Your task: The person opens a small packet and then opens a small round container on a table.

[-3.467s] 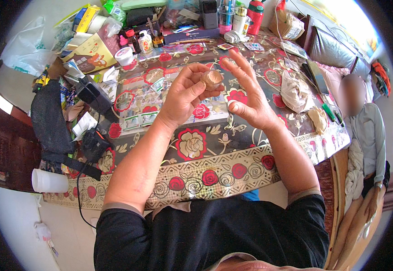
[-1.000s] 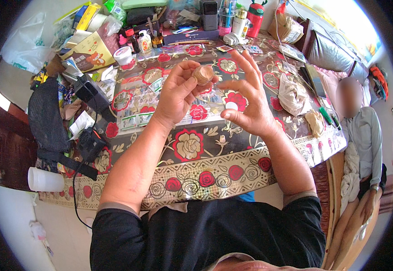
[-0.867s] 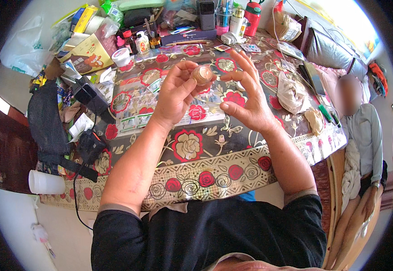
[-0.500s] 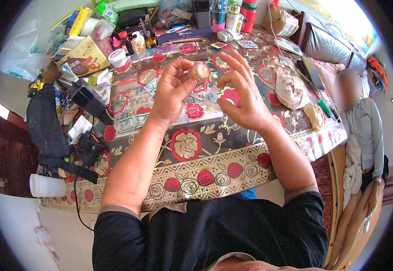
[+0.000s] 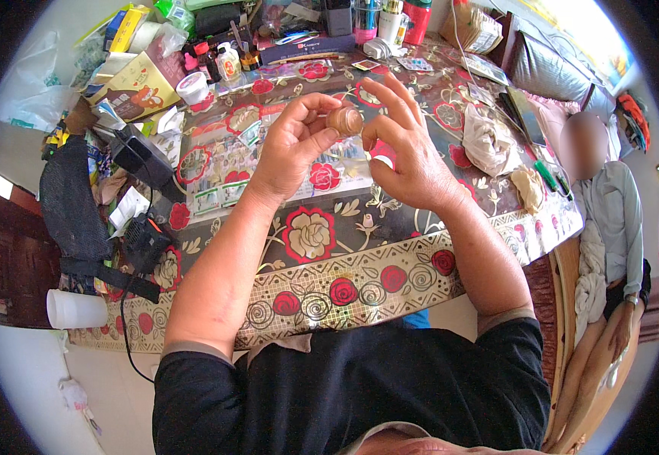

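Note:
My left hand (image 5: pixel 288 148) grips a small round jar (image 5: pixel 344 120), clear-looking with brownish-pink contents, between thumb and fingers above the table. Close to the jar's right side is my right hand (image 5: pixel 413 155). Its index finger bends toward the jar, while its other fingers stretch up and apart. Nothing shows in that hand, and whether a fingertip touches the jar I cannot tell. Beneath both hands lies a dark tablecloth (image 5: pixel 360 199) with red and cream flowers, under a clear cover.
At the back left are a white tub (image 5: pixel 192 88), a cartoon-printed box (image 5: pixel 140 91) and bottles (image 5: pixel 228 62). A white cup (image 5: pixel 78 310) stands at the left edge. Crumpled cloth (image 5: pixel 490 144) and green pens (image 5: pixel 546 175) lie right. A person (image 5: pixel 623 227) sits beyond the table's right side.
My right hand has drawn slightly closer to the jar, its index finger now beside it. The jar has shifted a little to the right and turned in my left fingers.

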Motion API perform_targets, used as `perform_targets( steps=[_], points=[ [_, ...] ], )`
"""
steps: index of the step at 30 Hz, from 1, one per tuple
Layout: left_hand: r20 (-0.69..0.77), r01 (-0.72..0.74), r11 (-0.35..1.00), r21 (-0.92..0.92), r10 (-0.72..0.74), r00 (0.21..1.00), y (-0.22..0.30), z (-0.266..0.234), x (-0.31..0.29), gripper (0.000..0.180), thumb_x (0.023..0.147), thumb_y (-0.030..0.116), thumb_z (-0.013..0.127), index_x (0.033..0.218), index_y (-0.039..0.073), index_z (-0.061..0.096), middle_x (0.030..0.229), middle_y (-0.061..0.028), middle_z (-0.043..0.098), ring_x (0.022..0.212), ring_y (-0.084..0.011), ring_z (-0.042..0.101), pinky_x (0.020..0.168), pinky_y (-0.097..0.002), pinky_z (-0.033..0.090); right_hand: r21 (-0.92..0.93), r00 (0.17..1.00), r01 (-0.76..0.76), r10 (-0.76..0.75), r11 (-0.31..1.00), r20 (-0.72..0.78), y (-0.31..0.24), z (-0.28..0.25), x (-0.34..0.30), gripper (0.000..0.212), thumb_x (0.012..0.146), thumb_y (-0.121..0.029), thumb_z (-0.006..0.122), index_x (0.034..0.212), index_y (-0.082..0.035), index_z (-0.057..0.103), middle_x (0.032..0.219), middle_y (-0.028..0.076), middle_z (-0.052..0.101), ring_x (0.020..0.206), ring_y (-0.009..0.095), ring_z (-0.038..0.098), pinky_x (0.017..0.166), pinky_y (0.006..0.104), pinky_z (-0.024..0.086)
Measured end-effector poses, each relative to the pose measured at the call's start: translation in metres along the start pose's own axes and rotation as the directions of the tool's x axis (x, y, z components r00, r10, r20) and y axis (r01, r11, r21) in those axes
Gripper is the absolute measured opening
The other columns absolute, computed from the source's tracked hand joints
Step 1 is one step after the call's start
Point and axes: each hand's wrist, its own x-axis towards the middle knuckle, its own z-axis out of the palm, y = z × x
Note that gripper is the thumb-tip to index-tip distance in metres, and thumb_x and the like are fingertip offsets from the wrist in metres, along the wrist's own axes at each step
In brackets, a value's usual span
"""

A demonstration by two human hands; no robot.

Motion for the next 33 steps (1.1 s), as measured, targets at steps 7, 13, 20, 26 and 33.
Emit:
perform_targets(
  steps=[7,13,20,26,33],
  points=[
    [0.028,-0.005,1.0,0.011,0.004,1.0,-0.002,-0.001,0.0,0.028,0.084,0.002,0.058,0.111,0.005,0.05,0.108,-0.0058,0.056,0.101,-0.0121,0.055,0.09,-0.0269,0.045,-0.035,1.0,0.016,-0.016,0.999,0.021,-0.001,0.0,0.0,0.033,0.057,0.001,0.053,0.089,-0.007,0.055,0.135,0.018,0.036,0.131,0.042,0.022,0.106,0.0538,0.019],
    [0.037,-0.011,1.0,0.013,0.01,0.999,-0.002,-0.002,0.0,0.029,0.084,0.002,0.058,0.112,0.005,0.049,0.108,-0.0057,0.056,0.1,-0.0124,0.055,0.091,-0.0271,0.045,-0.118,0.998,0.017,-0.01,0.993,0.06,-0.002,-0.002,-0.001,0.032,0.057,0.002,0.053,0.088,-0.008,0.056,0.134,0.016,0.038,0.131,0.04,0.022,0.106,0.0532,0.018],
    [-0.012,0.005,0.997,-0.076,-0.006,1.0,-0.001,-0.003,-0.001,0.03,0.085,0.004,0.058,0.113,0.005,0.048,0.107,-0.0067,0.056,0.099,-0.0138,0.056,0.089,-0.0287,0.047,-0.131,0.994,-0.098,0.104,0.987,0.043,0.006,0.003,-0.003,0.031,0.059,0.001,0.054,0.089,-0.008,0.058,0.135,0.016,0.038,0.132,0.038,0.023,0.107,0.0495,0.018],
    [-0.045,-0.016,0.981,-0.194,0.007,0.999,-0.003,-0.006,0.002,0.036,0.085,0.013,0.059,0.116,0.006,0.044,0.114,-0.013,0.056,0.107,-0.0288,0.056,0.096,-0.0383,0.043,0.704,0.929,-0.34,0.341,0.624,0.146,0.014,0.0,-0.001,0.061,0.062,-0.004,0.052,0.122,-0.011,0.052,0.14,0.012,0.034,0.134,0.026,0.022,0.108,0.0413,0.016],
    [-0.095,-0.055,0.973,-0.226,0.034,0.995,0.0,0.0,0.002,0.038,0.083,0.009,0.06,0.117,0.007,0.042,0.111,-0.0106,0.055,0.107,-0.025,0.055,0.096,-0.0371,0.043,0.946,0.898,-0.307,0.363,0.107,0.25,-0.006,0.017,-0.004,0.08,0.061,-0.017,0.055,0.137,-0.006,0.033,0.144,0.007,0.03,0.135,0.022,0.022,0.109,0.0411,0.014]
  ],
)
